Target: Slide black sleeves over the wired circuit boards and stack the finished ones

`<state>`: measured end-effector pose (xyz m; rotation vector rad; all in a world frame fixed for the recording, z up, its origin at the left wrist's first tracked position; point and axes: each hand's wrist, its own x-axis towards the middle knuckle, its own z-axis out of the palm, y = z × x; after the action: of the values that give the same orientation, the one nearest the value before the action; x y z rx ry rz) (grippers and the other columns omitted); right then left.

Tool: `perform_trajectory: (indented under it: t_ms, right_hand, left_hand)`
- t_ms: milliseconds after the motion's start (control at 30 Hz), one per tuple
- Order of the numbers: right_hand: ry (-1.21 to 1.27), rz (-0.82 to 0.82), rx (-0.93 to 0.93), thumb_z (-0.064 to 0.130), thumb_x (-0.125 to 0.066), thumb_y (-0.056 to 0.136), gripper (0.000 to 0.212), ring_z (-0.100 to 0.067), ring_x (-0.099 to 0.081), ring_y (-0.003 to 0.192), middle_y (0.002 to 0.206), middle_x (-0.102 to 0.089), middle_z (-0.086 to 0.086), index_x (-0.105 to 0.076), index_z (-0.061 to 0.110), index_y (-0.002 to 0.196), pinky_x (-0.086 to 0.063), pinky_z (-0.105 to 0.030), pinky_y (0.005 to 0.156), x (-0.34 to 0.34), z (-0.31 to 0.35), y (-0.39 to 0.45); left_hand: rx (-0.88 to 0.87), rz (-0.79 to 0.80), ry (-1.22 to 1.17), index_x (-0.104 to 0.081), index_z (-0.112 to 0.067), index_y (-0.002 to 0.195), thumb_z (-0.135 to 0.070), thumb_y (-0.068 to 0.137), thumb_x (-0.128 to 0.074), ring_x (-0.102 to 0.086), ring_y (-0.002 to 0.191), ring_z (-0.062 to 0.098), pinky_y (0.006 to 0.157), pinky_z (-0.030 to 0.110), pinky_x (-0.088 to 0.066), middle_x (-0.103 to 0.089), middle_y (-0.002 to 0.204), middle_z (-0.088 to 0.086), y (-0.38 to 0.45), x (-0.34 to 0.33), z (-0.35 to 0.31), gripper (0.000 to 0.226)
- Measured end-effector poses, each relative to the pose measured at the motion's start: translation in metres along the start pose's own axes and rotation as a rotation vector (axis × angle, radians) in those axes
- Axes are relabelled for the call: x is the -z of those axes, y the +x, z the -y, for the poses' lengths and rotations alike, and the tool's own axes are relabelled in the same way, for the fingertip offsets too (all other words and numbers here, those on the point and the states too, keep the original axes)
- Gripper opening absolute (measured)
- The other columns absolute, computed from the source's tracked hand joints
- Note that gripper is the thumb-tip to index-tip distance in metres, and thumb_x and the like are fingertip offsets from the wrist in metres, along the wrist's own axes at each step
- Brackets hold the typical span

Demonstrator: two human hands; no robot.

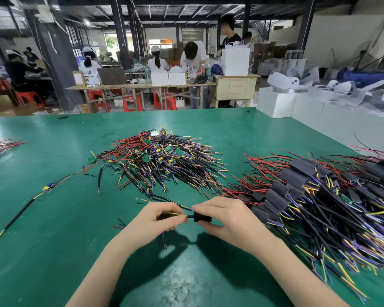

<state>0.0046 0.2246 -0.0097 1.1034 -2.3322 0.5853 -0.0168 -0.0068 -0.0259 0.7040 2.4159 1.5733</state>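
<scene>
left hand (pixel 159 218) pinches cable (pixel 179 215) | right hand (pixel 226 216) grips black sleeve (pixel 201 217) | green table (pixel 53 218)

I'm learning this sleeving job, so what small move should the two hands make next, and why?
Probably the right hand should push the black sleeve leftward along the cable that the left hand pinches. The sleeve seems only just threaded over the wire ends, so it is not ready for the finished pile on the right.
</scene>
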Motion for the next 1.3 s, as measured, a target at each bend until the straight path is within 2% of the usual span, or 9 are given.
perform_trajectory:
  t_ms: [100,167,267,467,567,767,900,1033,1300]
  right_hand:
    - [0.033,0.039,-0.002,0.011,-0.071,0.079,0.027,-0.023,-0.067,0.084,0.098,-0.072,-0.002,-0.071,0.008,0.105,-0.056,-0.032,0.071,-0.01,0.003,0.0]
    - [0.025,0.107,-0.045,0.013,-0.068,0.08,0.024,-0.027,-0.067,0.087,0.097,-0.072,-0.005,-0.071,0.008,0.103,-0.055,-0.037,0.072,-0.015,0.0,-0.002]
    - [0.052,0.181,-0.139,0.02,-0.069,0.082,0.027,-0.025,-0.065,0.096,0.102,-0.072,-0.003,-0.071,0.014,0.108,-0.052,-0.036,0.083,-0.018,-0.006,-0.006]
    - [0.017,0.219,-0.299,0.041,-0.071,0.078,0.028,-0.016,-0.061,0.089,0.093,-0.071,0.005,-0.074,0.03,0.104,-0.045,-0.027,0.079,-0.016,-0.008,-0.001]
    - [0.031,0.225,-0.33,0.035,-0.072,0.077,0.032,-0.016,-0.062,0.09,0.097,-0.073,0.002,-0.073,0.024,0.108,-0.041,-0.02,0.079,-0.016,-0.009,0.0]
    - [-0.022,0.259,-0.26,0.034,-0.067,0.079,0.028,-0.023,-0.059,0.085,0.089,-0.068,-0.004,-0.07,0.016,0.1,-0.046,-0.035,0.077,-0.019,-0.007,0.001]
    - [-0.139,0.296,-0.28,0.045,-0.063,0.079,0.032,-0.023,-0.055,0.085,0.086,-0.065,-0.001,-0.068,0.019,0.098,-0.045,-0.035,0.074,-0.017,-0.006,0.004]
    - [-0.172,0.283,-0.241,0.036,-0.058,0.081,0.023,-0.026,-0.055,0.085,0.083,-0.064,-0.003,-0.067,0.018,0.093,-0.044,-0.036,0.074,-0.021,-0.001,0.004]
    - [0.052,0.003,-0.166,0.011,-0.071,0.072,0.027,-0.022,-0.062,0.079,0.088,-0.071,0.0,-0.073,0.01,0.1,-0.053,-0.032,0.073,-0.021,0.004,0.0]
  left_hand:
    - [-0.011,0.041,-0.066,-0.058,-0.02,0.112,-0.015,0.076,-0.076,-0.065,0.104,0.009,0.092,0.022,-0.049,-0.068,0.111,-0.006,0.001,-0.008,0.0,0.04]
    - [-0.006,0.046,0.097,-0.053,-0.025,0.118,-0.016,0.073,-0.081,-0.057,0.118,0.003,0.102,0.021,-0.042,-0.062,0.121,-0.013,-0.002,0.001,0.003,0.054]
    - [0.039,0.012,0.417,-0.063,-0.036,0.103,-0.028,0.071,-0.084,-0.055,0.103,-0.006,0.09,0.01,-0.039,-0.064,0.107,-0.019,-0.008,0.019,0.006,0.04]
    - [0.042,-0.058,0.491,-0.069,-0.034,0.076,-0.018,0.079,-0.078,-0.057,0.077,-0.002,0.069,0.006,-0.039,-0.069,0.076,-0.01,-0.007,0.015,0.002,0.018]
    - [0.08,-0.05,0.446,-0.072,-0.031,0.08,-0.019,0.083,-0.075,-0.061,0.074,0.001,0.069,0.01,-0.044,-0.071,0.076,-0.01,-0.007,0.014,0.001,0.014]
    - [0.084,-0.076,0.27,-0.074,-0.02,0.085,-0.01,0.086,-0.071,-0.071,0.078,0.017,0.08,0.032,-0.056,-0.076,0.078,-0.005,-0.007,0.012,0.002,0.011]
    - [0.074,-0.123,0.242,-0.076,-0.019,0.082,-0.006,0.086,-0.07,-0.071,0.077,0.015,0.078,0.028,-0.057,-0.076,0.08,-0.003,-0.004,0.01,0.004,0.015]
    - [0.065,-0.138,0.103,-0.075,-0.011,0.086,-0.002,0.087,-0.068,-0.069,0.075,0.013,0.08,0.027,-0.056,-0.075,0.082,0.007,-0.003,0.009,0.004,0.011]
    - [0.092,-0.192,-0.071,-0.075,-0.011,0.086,0.0,0.088,-0.066,-0.068,0.072,0.01,0.071,0.014,-0.051,-0.075,0.081,0.007,-0.002,0.007,0.002,0.014]
